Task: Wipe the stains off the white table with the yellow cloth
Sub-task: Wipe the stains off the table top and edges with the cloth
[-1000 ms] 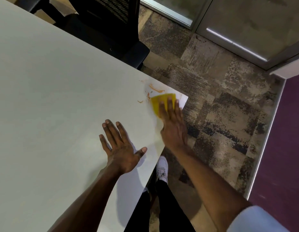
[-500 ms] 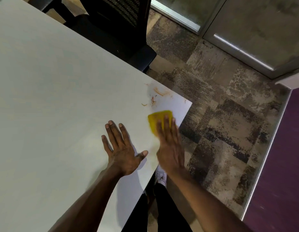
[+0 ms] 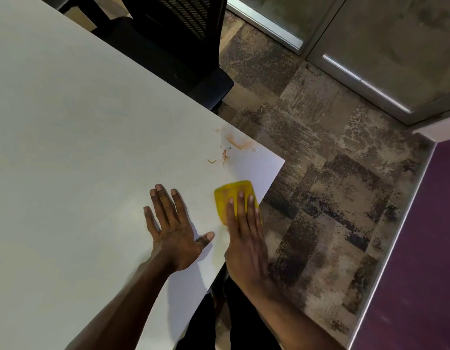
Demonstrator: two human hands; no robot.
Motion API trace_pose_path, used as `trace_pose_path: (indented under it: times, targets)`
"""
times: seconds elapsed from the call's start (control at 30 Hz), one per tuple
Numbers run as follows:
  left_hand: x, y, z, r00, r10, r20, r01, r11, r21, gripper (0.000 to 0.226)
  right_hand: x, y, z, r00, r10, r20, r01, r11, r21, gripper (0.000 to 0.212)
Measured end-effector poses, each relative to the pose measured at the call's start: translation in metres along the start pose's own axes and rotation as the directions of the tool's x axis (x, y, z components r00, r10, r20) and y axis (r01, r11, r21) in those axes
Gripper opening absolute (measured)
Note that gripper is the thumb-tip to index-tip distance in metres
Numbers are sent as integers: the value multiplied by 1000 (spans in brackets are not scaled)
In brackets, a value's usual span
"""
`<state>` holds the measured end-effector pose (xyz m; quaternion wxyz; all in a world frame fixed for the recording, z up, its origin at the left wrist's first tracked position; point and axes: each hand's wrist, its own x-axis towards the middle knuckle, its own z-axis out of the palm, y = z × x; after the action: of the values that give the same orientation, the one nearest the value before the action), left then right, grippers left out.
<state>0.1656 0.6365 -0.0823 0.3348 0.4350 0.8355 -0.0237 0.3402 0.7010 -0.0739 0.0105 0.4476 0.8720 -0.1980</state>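
A person's right hand (image 3: 246, 246) presses a folded yellow cloth (image 3: 230, 195) against a white bench (image 3: 67, 147), its grip flat, fingers straight and close together on top of the cloth rather than curled round it; the cloth lies just short of the bench's right-hand corner, its right side reaching a little past the bench edge, with the palm and wrist behind it hanging over the floor; the left hand (image 3: 174, 233) rests beside it on the bench, its grip likewise apart, fingers spread and thumb pointing towards the right hand, holding nothing; beyond the cloth, clear of it and nearer the far edge by the corner, orange-brown stains (image 3: 231, 147) mark the white surface in a long smear and several smaller flecks; a black mesh-backed office chair (image 3: 183, 46) stands against the far side of the bench; mottled grey and brown carpet tiles (image 3: 332, 185) cover the floor to the right, running to a metal-framed glass partition (image 3: 345, 69) and a purple wall (image 3: 420, 248); the person's dark trousers (image 3: 206, 324) show below the bench edge.
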Motion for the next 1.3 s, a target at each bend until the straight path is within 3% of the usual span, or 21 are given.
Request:
trace_pose_path:
  times: [0.3, 0.47, 0.6, 0.9, 1.1, 1.2, 1.3]
  targets:
    - [2, -2, 3, 1000, 13, -11, -13, 1000, 7, 136, 133, 46, -41, 985, 165, -58, -166, 986, -10, 85]
    - [3, -4, 6, 1000, 17, -25, -17, 1000, 13, 136, 64, 21, -21, 995, 47, -89, -45, 999, 30, 89]
    - [3, -5, 8, 999, 1, -33, 0, 1000, 23, 136, 15, 17, -9, 998, -63, -3, 63, 998, 9, 93]
    - [5, -8, 12, 997, 34, -68, -33, 999, 12, 136, 154, 69, -46, 975, 207, -85, -200, 976, 86, 83]
    - [5, -9, 13, 996, 43, -81, -43, 999, -1, 136, 54, 30, -20, 989, 28, -148, -13, 995, 102, 95]
    - [4, -7, 12, 996, 37, -76, -37, 999, -4, 136, 7, 12, -8, 996, -79, -44, 82, 993, 82, 91]
    - [5, -7, 12, 997, 29, -77, -28, 1000, 8, 136, 28, 19, -18, 997, -77, -14, 77, 995, 65, 89]
